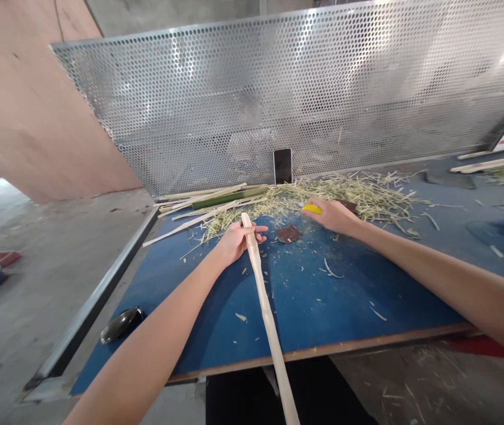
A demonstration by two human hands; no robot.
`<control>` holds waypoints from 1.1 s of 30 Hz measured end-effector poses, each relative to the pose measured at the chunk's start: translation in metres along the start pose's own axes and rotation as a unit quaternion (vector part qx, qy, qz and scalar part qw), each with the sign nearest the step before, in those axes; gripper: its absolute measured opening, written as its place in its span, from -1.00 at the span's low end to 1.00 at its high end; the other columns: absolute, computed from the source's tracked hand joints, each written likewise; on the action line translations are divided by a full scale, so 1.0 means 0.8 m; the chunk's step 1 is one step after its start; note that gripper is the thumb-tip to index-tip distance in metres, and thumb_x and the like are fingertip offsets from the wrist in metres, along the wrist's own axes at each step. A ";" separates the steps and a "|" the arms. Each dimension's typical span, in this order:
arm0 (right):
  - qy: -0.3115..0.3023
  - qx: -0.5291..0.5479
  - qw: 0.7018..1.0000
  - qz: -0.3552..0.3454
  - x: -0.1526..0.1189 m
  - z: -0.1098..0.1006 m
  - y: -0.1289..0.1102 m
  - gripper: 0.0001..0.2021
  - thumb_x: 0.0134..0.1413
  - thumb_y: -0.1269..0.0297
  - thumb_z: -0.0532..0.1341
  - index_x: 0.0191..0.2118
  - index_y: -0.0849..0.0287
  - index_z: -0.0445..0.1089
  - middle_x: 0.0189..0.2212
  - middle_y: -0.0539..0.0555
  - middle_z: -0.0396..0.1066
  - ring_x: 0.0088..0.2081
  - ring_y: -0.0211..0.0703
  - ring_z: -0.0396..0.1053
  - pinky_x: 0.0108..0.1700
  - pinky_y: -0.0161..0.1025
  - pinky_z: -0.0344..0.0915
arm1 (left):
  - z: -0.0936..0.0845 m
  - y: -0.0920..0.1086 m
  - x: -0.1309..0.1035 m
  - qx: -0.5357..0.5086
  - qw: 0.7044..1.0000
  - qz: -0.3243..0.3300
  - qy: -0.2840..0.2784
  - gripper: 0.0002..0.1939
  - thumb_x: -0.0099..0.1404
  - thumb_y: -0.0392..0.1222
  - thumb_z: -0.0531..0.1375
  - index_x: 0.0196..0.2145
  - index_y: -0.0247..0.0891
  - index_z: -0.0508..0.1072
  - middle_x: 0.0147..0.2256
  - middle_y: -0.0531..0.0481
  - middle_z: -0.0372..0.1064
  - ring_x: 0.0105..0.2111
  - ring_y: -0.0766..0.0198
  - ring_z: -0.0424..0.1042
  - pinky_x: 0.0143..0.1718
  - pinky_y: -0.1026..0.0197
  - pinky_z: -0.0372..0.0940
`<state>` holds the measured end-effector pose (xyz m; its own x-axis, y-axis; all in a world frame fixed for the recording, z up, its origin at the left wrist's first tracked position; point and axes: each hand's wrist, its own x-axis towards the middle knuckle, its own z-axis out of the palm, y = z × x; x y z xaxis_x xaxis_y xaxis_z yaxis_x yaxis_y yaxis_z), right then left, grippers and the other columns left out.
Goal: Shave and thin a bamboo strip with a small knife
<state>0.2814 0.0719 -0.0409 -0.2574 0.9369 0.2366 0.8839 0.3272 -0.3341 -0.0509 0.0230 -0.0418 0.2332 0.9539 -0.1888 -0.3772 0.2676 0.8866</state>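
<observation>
My left hand [234, 239] grips a long pale peeled bamboo strip [266, 313] near its far end; the strip runs from the hand back toward me past the near edge of the blue table [314, 307]. My right hand [334, 213] reaches to the far side of the table and closes on a yellow-handled tool [311, 208] at the edge of a heap of bamboo shavings [344, 192]. A small brown sanding pad [288, 233] lies on the table between the two hands.
A phone [282, 166] leans upright against the perforated metal screen [278, 94] behind the shavings. Green and pale bamboo strips [216, 200] lie at the back left. A dark object [121, 324] sits on the table's left rail. More sticks [491, 163] lie far right.
</observation>
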 end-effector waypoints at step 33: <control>-0.147 -0.078 0.970 -0.177 -0.017 0.008 -0.105 -0.39 0.68 -0.06 -0.09 -0.17 0.07 0.65 -0.24 0.18 0.69 -0.21 0.10 0.61 -0.16 -0.10 0.30 | 0.008 0.010 0.105 0.391 0.895 0.203 0.061 -0.82 0.21 -0.37 0.37 -0.20 -0.23 0.61 -0.57 0.20 0.25 -0.54 0.29 0.11 -0.39 0.21 0.00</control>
<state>0.2082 0.0322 -0.0222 -0.6357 0.7713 0.0322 0.7623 0.6338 -0.1312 -0.0282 0.1047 -0.0478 0.1012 0.9716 0.2140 0.3465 -0.2361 0.9078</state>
